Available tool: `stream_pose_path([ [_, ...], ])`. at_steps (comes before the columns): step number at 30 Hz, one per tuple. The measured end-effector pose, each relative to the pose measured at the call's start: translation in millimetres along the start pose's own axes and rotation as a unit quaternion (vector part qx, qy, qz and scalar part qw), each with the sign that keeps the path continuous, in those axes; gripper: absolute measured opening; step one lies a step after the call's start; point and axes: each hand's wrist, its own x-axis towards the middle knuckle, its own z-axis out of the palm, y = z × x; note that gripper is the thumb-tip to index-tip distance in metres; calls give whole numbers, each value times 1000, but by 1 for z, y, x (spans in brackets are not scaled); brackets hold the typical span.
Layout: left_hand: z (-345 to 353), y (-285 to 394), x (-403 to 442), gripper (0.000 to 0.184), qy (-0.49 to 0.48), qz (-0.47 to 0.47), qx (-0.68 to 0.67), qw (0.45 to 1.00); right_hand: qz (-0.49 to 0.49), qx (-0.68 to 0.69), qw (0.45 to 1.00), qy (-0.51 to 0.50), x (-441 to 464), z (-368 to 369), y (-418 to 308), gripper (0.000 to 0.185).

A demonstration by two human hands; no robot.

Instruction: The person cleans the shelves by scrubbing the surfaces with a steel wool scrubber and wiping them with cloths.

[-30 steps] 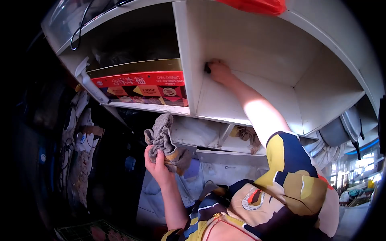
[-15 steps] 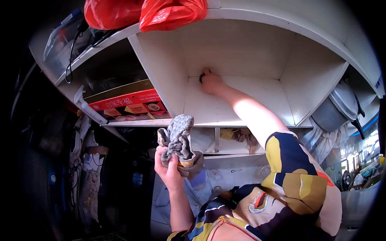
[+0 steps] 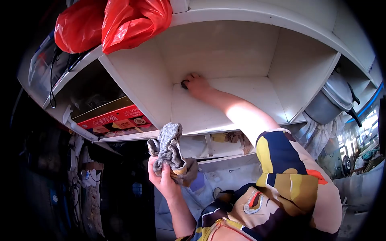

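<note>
My left hand (image 3: 164, 176) is wrapped round a bunched, worn grey cloth (image 3: 169, 146), held up in front of the shelf's lower edge. Deep inside the cabinet compartment (image 3: 225, 108), my right hand (image 3: 196, 85) reaches to the back left corner. Its fingers are curled over a small dark lump (image 3: 184, 84), pressed where the floor of the compartment meets the back wall. Most of that lump is hidden by the fingers, so its kind does not show.
Red plastic bags (image 3: 134, 24) hang over the cabinet's top edge. A red printed box (image 3: 116, 120) occupies the left compartment. On the right sits a lidded metal pot (image 3: 327, 100) with black handles. Cloths (image 3: 235, 138) lie in the lower shelf.
The view has shifted, so the cabinet and bags appear further left and lower. My right hand stays at the back corner with the dark lump. My left hand still grips the cloth.
</note>
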Motion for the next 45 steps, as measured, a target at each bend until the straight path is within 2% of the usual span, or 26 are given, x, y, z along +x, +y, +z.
stream_pose_path([
  [2, 8, -2, 2, 17, 2, -25, -19, 1000, 39, -22, 999, -21, -30, -9, 26, 34],
  [5, 12, -14, 9, 14, -12, -3, -31, 999, 93, -61, 993, -31, -82, -27, 81, 42],
  [11, 11, -11, 12, 18, -21, -26, -44, 998, 214, -140, 965, -59, -148, -49, 150, 40],
  [15, 8, -11, 16, 18, -14, -28, -27, 999, 241, -156, 953, -95, -122, -41, 120, 40],
  [19, 34, -6, 30, 16, -29, 0, -22, 999, 137, -39, 989, -30, -65, -16, 55, 34],
  [24, 83, -12, 78, 11, -113, 130, 102, 980, 96, -5, 995, -24, -48, -13, 38, 34],
  [25, 95, -10, 86, 12, -114, 134, 153, 972, 101, -4, 995, -21, -56, -16, 45, 34],
  [26, 104, -15, 98, 15, -110, 181, 208, 955, 130, -22, 991, -30, -67, -21, 56, 36],
  [29, 130, -30, 133, 19, -116, 179, 221, 952, 224, -72, 969, -79, -107, -44, 88, 35],
  [31, 144, -43, 157, 24, -79, 228, 286, 928, 227, -38, 972, -55, -139, -57, 106, 31],
  [32, 154, -43, 166, 24, -76, 232, 284, 927, 228, -28, 972, -47, -153, -61, 110, 31],
  [34, 173, -47, 183, 23, -61, 298, 322, 896, 230, -10, 973, -35, -180, -67, 109, 29],
  [38, 210, -90, 231, 25, -13, 333, 359, 872, 226, 22, 974, 0, -219, -79, 90, 29],
  [40, 238, -121, 225, 34, 83, 439, 498, 744, 209, 14, 977, 37, -231, -71, 83, 30],
  [42, 262, -158, 197, 44, -5, 436, 490, 755, 192, 7, 979, 73, -234, -63, 82, 31],
  [43, 266, -159, 175, 38, -148, 424, 501, 740, 189, -11, 978, 93, -234, -58, 82, 34],
  [44, 268, -188, 168, 36, -241, 474, 501, 683, 184, -30, 976, 115, -234, -54, 81, 36],
  [45, 269, -192, 155, 34, -323, 481, 531, 619, 185, -17, 974, 131, -235, -54, 82, 36],
])
